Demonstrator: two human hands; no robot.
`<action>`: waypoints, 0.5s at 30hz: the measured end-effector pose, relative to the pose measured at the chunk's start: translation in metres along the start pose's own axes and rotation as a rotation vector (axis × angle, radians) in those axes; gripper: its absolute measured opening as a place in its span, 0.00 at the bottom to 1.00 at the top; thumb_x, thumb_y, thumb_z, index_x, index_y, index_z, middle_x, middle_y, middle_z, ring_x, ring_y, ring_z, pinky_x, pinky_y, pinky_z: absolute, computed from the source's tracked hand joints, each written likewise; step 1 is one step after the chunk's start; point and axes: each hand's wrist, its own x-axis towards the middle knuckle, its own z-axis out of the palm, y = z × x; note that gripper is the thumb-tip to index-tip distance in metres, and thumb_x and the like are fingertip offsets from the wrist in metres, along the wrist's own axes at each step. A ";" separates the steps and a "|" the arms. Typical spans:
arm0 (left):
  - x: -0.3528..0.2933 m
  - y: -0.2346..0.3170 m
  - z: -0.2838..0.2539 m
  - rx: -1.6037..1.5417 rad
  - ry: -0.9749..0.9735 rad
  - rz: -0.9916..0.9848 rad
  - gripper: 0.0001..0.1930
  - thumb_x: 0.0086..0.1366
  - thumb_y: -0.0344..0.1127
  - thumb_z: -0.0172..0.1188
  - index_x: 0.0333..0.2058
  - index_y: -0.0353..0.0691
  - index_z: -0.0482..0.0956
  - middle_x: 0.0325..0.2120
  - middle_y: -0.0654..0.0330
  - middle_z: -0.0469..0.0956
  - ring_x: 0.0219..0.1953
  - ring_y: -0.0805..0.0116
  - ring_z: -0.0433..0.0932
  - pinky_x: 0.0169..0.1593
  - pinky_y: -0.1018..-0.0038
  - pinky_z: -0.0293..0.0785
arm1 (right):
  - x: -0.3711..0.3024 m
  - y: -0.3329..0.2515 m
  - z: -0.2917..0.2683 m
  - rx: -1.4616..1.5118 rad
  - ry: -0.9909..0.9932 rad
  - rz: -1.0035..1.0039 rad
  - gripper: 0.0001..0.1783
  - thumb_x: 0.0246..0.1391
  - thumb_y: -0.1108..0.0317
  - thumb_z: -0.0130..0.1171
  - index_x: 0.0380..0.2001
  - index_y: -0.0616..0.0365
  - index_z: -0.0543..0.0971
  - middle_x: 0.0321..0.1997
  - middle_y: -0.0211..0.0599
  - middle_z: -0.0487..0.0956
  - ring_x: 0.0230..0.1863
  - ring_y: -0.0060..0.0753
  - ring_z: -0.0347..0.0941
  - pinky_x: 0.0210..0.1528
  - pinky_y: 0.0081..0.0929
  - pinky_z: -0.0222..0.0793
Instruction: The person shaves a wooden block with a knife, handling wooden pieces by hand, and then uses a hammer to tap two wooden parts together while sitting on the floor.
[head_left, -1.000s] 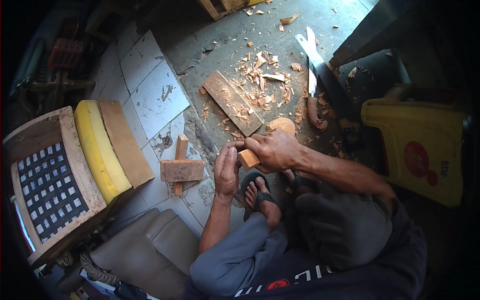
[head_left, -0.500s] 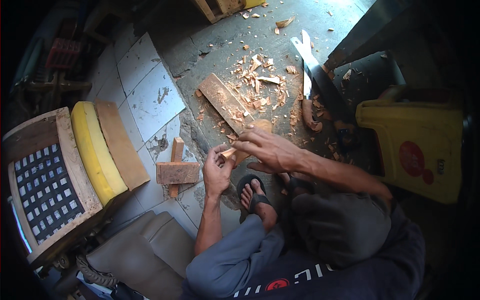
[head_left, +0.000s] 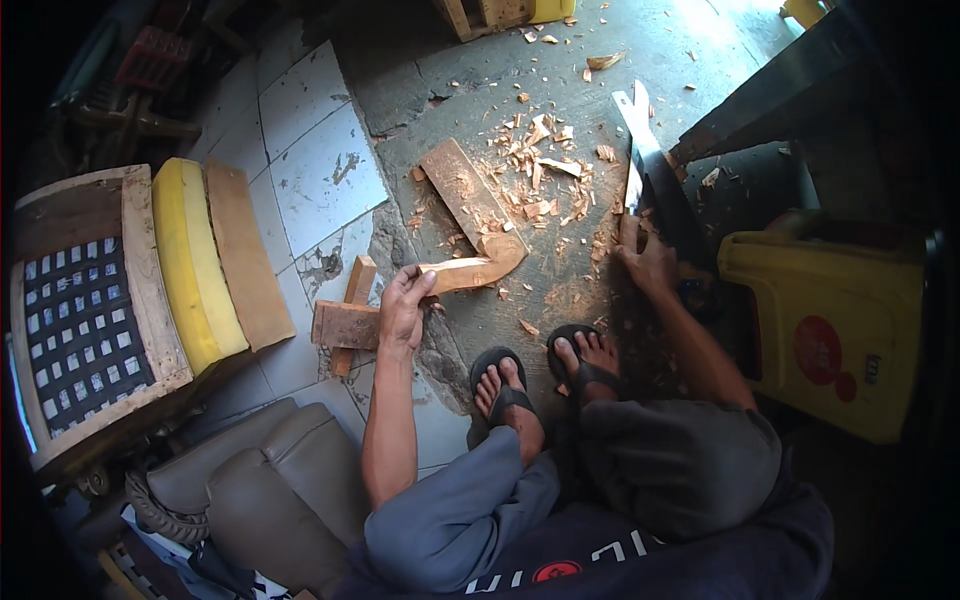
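My left hand (head_left: 403,308) pinches one end of a bent piece of carved wood (head_left: 465,272), thumb on top. Its wider, angled end rests at the near end of a flat wooden board (head_left: 465,195) strewn with chips. To the right, my right hand (head_left: 652,262) is down at the floor, its fingers closed around the wooden handle of a large knife (head_left: 634,180). The knife's pale blade points away from me. Beside it lies a long, dark, flat blade (head_left: 655,165) with a hole near its light tip.
Wood chips (head_left: 545,165) litter the concrete floor. Two crossed wood blocks (head_left: 345,325) lie on white tiles at left. A wooden frame with woven black straps (head_left: 85,320) and yellow foam (head_left: 195,270) stand farther left. A yellow plastic container (head_left: 800,300) is at right.
My right hand has let go of the carved wood and moved right to the knife's handle. My left hand still holds the wood, now lower beside the board. The view has shifted slightly.
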 end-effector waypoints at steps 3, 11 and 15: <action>0.026 0.003 -0.012 -0.023 -0.001 -0.064 0.25 0.69 0.44 0.64 0.57 0.33 0.72 0.45 0.59 0.79 0.48 0.68 0.76 0.54 0.67 0.70 | -0.012 -0.044 -0.003 0.171 -0.060 -0.052 0.31 0.57 0.49 0.65 0.54 0.61 0.73 0.52 0.53 0.72 0.52 0.55 0.70 0.50 0.52 0.71; 0.090 -0.030 0.000 -0.355 0.005 0.057 0.28 0.72 0.36 0.58 0.66 0.32 0.64 0.54 0.53 0.75 0.56 0.59 0.74 0.60 0.58 0.70 | -0.072 -0.083 0.031 0.059 -0.357 -0.370 0.26 0.54 0.57 0.66 0.51 0.61 0.74 0.47 0.44 0.76 0.54 0.47 0.70 0.55 0.38 0.69; 0.100 -0.036 0.010 -0.451 0.030 0.071 0.25 0.70 0.38 0.56 0.63 0.38 0.68 0.55 0.55 0.74 0.58 0.58 0.72 0.61 0.59 0.68 | -0.070 -0.122 0.057 -0.220 -0.376 -0.785 0.24 0.51 0.58 0.67 0.45 0.62 0.75 0.40 0.47 0.76 0.44 0.49 0.69 0.49 0.44 0.68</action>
